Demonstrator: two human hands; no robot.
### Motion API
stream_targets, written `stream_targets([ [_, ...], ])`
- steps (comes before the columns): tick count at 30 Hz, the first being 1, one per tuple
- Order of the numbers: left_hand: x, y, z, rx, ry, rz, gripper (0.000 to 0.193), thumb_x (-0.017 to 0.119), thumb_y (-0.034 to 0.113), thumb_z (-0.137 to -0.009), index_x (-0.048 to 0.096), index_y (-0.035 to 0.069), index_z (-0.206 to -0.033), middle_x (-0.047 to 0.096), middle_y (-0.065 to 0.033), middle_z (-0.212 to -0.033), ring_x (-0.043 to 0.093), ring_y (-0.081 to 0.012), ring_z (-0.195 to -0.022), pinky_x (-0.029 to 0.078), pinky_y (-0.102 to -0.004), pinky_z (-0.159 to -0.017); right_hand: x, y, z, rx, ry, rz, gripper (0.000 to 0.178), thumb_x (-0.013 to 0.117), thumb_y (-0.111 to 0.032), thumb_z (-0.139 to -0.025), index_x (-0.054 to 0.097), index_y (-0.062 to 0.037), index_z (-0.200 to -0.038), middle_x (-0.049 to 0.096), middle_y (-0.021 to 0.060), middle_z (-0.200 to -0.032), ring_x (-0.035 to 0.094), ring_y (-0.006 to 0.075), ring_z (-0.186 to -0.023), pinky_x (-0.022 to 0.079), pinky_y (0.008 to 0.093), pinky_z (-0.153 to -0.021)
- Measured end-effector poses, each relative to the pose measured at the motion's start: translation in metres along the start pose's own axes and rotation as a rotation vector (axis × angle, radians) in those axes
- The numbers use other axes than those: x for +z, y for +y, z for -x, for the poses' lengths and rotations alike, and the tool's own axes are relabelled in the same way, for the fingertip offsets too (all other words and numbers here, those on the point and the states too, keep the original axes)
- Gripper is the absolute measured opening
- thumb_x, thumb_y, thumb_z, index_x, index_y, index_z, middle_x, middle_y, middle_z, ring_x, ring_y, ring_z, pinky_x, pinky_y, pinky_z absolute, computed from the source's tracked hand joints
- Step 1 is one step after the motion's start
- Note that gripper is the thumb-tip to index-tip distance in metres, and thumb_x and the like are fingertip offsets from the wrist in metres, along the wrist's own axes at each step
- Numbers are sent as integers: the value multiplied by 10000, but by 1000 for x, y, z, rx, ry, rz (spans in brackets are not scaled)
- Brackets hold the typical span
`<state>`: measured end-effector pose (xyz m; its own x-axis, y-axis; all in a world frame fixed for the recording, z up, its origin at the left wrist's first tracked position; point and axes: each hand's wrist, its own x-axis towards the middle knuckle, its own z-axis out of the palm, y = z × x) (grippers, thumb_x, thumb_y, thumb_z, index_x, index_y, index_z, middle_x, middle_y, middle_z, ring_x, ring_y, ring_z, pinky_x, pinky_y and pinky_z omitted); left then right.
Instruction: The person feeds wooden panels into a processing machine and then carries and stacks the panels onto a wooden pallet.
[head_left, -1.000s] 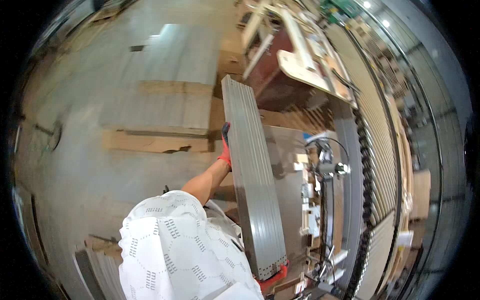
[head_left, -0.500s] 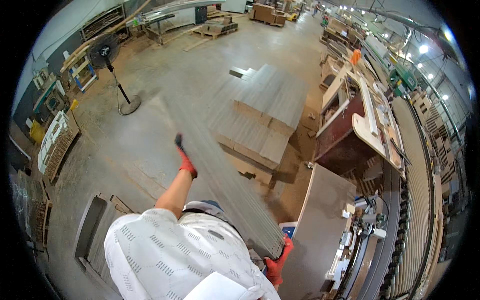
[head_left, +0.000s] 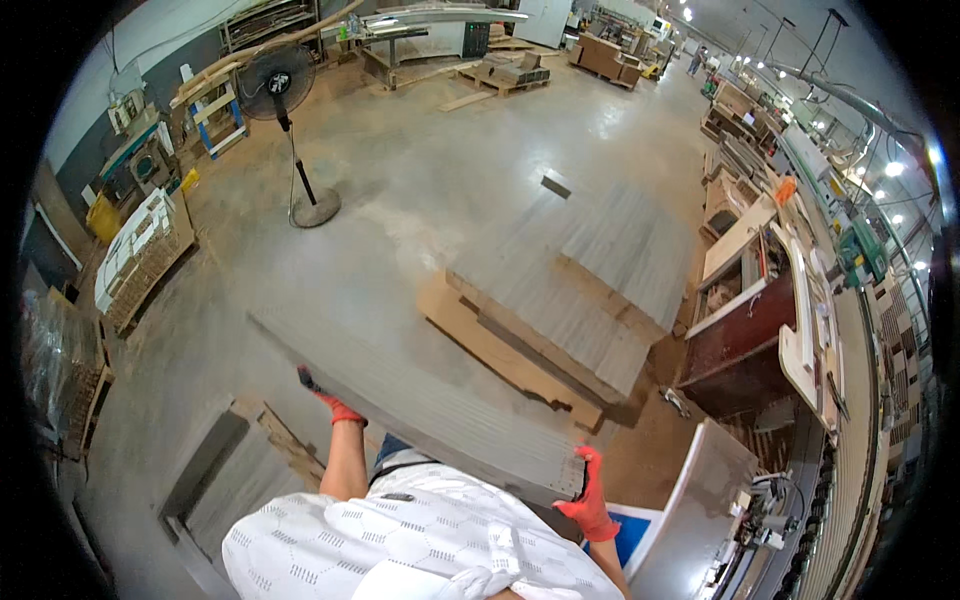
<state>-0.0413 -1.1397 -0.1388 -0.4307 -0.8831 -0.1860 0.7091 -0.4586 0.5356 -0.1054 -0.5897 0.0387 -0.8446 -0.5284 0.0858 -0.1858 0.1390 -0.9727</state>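
A long stack of thin grey boards point(head_left: 420, 400) lies across the front of my body, reaching from the left out to my right side. My left hand point(head_left: 338, 402), in a red glove with dark fingertips, supports its near edge toward the left end. At the right end, my right hand point(head_left: 590, 500) in a matching red glove grips the boards' short end, thumb side up. Both hands are closed on the boards, though the fingers underneath are hidden. Beyond them stands a low, stepped pile of similar grey boards point(head_left: 630, 250), with a brown sheet point(head_left: 500, 350) under its near side.
A pedestal fan point(head_left: 305, 180) stands at the far left. Grey boards point(head_left: 235, 500) lie low at my left, beside a dark trough-like piece. A machine table point(head_left: 700, 480) with fittings is close on my right, before a dark red cabinet point(head_left: 740, 330). A pallet of bundles point(head_left: 145, 255) sits left.
The stack of boards has swung from pointing away from me to lying more crosswise, its far end moving left and nearer. My view has turned; both hands keep their hold.
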Motion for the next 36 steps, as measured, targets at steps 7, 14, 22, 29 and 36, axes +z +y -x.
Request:
stream_targets([
  [7,-25,86,-185,-21,8,12,851,588,777,-932,589,151,-1510,598,-70,-1505,527,-307,-1387,424,-499,-1168,136,-10,-202,43,-144,-18,1108,956,-353,-668,390,-71,-1579,392,165,-1626,226,310,-1639,196,441,-1305],
  [14,-14,159,-307,105,141,-83,857,564,774,-939,579,150,-1527,577,-74,-1539,515,-315,-1409,414,-512,-1183,231,-20,-354,49,-270,-113,1085,960,-275,-664,386,-94,-1568,390,116,-1592,222,290,-1640,190,431,-1307],
  [22,35,158,-452,195,177,-111,864,536,771,-947,568,149,-1546,552,-79,-1578,502,-325,-1435,401,-527,-1200,293,-1,-534,51,-290,-228,1028,926,-244,-701,390,-105,-1568,414,96,-1564,342,244,-1535,254,404,-1278],
  [29,128,117,-640,181,97,-131,871,512,768,-954,558,148,-1564,531,-83,-1613,490,-333,-1457,391,-540,-1216,334,9,-702,104,-241,-279,940,884,-193,-774,384,-104,-1564,440,59,-1491,404,211,-1436,326,402,-1229],
  [36,186,37,-812,92,98,-233,834,638,726,-916,590,177,-1542,557,-92,-1590,509,-329,-1441,422,-573,-1185,332,-14,-844,231,-132,-310,937,875,-238,-808,361,-85,-1576,421,52,-1490,368,191,-1444,314,387,-1220],
])
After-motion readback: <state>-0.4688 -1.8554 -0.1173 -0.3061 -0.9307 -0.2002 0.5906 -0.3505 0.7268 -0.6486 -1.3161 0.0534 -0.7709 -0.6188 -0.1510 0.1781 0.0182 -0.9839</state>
